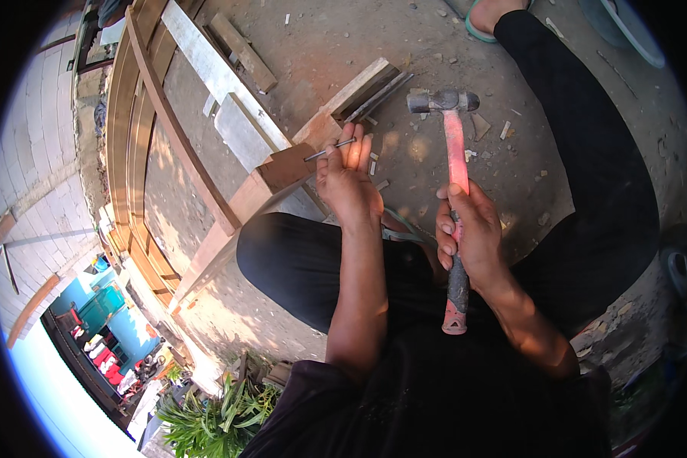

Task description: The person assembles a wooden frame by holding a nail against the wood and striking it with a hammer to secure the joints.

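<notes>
My left hand (349,187) pinches a long steel nail (336,146) between thumb and fingers. The nail's left end is at the end face of a reddish-brown timber beam (282,166); whether it has entered the wood cannot be made out. In my right hand (472,229) is a hammer (456,145) with a worn pink and black handle, its fingers wrapped round the middle of the grip. The dark metal hammer head (443,101) points away from me, up and to the right of the nail, apart from it.
The beam belongs to a large wooden frame (179,145) stretching left. A pale board (221,76) and short timber offcuts (243,52) lie behind it. Wood chips dot the dirt ground (527,137). A sandalled foot (496,17) shows at the top; a leafy plant (221,420) grows at lower left.
</notes>
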{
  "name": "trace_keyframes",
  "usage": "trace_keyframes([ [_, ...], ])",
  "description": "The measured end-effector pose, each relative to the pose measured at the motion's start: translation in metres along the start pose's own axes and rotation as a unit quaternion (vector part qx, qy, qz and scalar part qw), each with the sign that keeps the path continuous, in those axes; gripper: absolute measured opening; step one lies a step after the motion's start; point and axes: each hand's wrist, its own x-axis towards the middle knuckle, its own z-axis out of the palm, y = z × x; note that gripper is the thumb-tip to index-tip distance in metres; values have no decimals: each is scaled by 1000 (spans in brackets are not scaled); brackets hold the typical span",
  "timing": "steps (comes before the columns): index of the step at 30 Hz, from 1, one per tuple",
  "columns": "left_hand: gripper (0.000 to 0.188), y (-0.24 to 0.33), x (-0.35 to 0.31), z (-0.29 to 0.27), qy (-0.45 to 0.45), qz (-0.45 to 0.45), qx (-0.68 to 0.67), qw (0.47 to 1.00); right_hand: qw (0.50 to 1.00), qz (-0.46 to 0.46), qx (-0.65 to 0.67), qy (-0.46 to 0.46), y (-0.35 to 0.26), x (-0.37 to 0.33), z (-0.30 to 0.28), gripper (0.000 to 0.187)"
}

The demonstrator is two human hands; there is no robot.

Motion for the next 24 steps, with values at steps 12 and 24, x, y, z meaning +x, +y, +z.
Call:
trace_keyframes([
  [12, 28, -3, 6, -1, 21, 6, 43, 999, 997, 67, 31, -3, 24, 11, 23, 22],
  [24, 28, 23, 6, 3, 35, -125, -78, 988, 997, 64, 24, -33, -6, 2, 3, 25],
])
